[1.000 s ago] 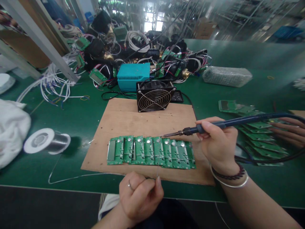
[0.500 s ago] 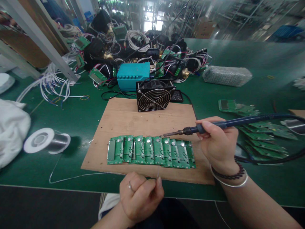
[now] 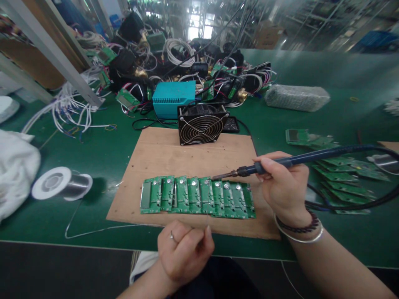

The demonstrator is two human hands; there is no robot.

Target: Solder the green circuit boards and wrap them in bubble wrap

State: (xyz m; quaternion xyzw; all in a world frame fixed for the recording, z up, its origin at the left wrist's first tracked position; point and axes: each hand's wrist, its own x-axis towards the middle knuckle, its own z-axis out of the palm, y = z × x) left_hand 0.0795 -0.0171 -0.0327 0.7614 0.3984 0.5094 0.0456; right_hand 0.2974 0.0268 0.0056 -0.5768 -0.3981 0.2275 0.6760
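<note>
Green circuit boards [image 3: 195, 198] before square black fan [image 3: 202, 128]; gripped in right hand [image 3: 283, 187], blue soldering iron [image 3: 248, 170]; pinched in left hand [image 3: 186, 250], thin silver wire [image 3: 208, 218].

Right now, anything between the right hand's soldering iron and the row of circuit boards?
Nothing visible: the soldering iron in the right hand ends at the far edge of the circuit boards; the axial fan stands beyond.
</note>
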